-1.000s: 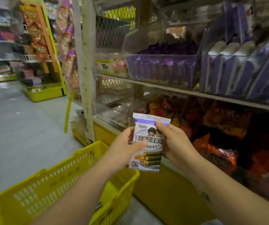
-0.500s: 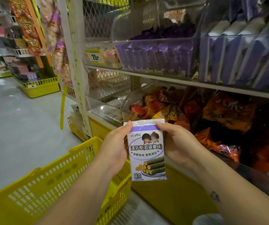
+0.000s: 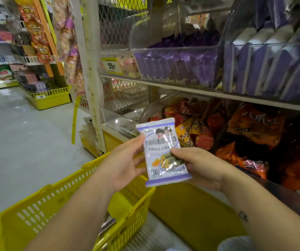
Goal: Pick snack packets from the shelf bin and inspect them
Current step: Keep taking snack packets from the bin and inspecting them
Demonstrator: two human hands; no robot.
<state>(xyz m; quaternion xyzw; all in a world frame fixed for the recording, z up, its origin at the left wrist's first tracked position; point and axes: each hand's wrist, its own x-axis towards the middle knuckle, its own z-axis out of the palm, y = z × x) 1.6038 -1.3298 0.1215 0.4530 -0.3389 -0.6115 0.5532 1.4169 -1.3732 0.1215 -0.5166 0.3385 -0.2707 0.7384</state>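
You have one snack packet (image 3: 164,151) in both hands, held up in front of the shelves and above the near corner of the yellow basket (image 3: 37,211). It is white with purple bands at top and bottom, face toward you, its top leaning a little to the left. The print on it is too blurred to read.

Your left hand (image 3: 122,167) takes the packet's left edge: the thumb lies on the front near the upper corner and the fingers go behind. Your right hand (image 3: 200,167) takes the lower right part, with the thumb pressed across the front over the picture of rolled snacks. So each grip is closed on the packet.

On the upper shelf (image 3: 181,87) stands a clear bin (image 3: 176,51) filled with purple packets (image 3: 178,67), and just beside it on the right another clear bin (image 3: 268,46) of purple and white ones. A yellow price tag (image 3: 112,66) sits at the left end of that shelf. Below the shelf, behind your hands, lie heaped orange and red bags (image 3: 254,124).
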